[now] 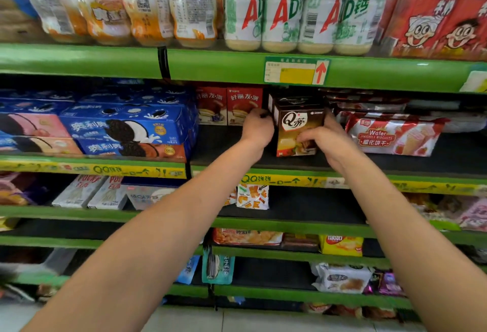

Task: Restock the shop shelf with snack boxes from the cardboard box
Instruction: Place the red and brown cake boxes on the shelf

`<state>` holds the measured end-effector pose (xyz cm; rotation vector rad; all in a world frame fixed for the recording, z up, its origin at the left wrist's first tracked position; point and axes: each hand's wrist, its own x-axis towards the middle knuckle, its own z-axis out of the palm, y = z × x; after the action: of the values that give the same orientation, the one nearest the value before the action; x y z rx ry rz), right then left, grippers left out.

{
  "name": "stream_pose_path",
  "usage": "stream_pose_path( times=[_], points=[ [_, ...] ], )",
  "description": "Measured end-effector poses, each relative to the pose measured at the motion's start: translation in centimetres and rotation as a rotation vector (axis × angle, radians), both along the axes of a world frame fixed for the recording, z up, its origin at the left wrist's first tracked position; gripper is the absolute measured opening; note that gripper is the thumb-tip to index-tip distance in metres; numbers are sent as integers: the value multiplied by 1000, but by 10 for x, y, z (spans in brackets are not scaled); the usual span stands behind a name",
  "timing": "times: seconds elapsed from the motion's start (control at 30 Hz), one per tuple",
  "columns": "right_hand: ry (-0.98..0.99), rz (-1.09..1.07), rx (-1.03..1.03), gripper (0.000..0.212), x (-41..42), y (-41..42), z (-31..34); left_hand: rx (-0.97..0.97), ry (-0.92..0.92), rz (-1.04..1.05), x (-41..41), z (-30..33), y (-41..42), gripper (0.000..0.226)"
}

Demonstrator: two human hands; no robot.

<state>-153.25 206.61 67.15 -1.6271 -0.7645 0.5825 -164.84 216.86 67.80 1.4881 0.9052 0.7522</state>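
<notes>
A brown snack box [299, 126] with a white Q logo stands upright on the black middle shelf [226, 144], with at least one more like it right behind. My left hand [257, 127] grips the box's left side. My right hand [322, 138] holds its right side and lower front, covering part of the picture. Both arms reach up from the bottom of the view. The cardboard box is out of sight.
Red pie boxes [229, 106] stand left of the brown box, blue cookie boxes [126, 126] further left. A red wafer pack [392, 134] lies to the right. Bottles [287, 7] fill the shelf above. Green shelf edges [210, 64] run across; lower shelves hold mixed snacks.
</notes>
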Motion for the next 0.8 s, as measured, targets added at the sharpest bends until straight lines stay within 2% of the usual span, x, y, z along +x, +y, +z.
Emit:
stream_pose_path(
  times=[0.13,0.3,0.4,0.57,0.67,0.8],
  points=[
    [-27,3,-39,73,3,12,-3,-120,-8,-13,4,-3,-6,28],
    [-67,7,-39,53,10,31,-6,-287,-102,-13,4,0,-3,22],
    [-68,21,-54,58,16,40,-8,-323,-127,-19,1,4,-4,10],
    [-86,23,-50,59,22,46,-12,-349,-143,-2,0,6,-1,20],
    [-102,15,-63,61,25,48,-15,-357,-155,1,0,6,-1,10],
    [-116,9,-73,63,29,50,-20,-242,-150,-1,-2,4,0,12]
  ],
)
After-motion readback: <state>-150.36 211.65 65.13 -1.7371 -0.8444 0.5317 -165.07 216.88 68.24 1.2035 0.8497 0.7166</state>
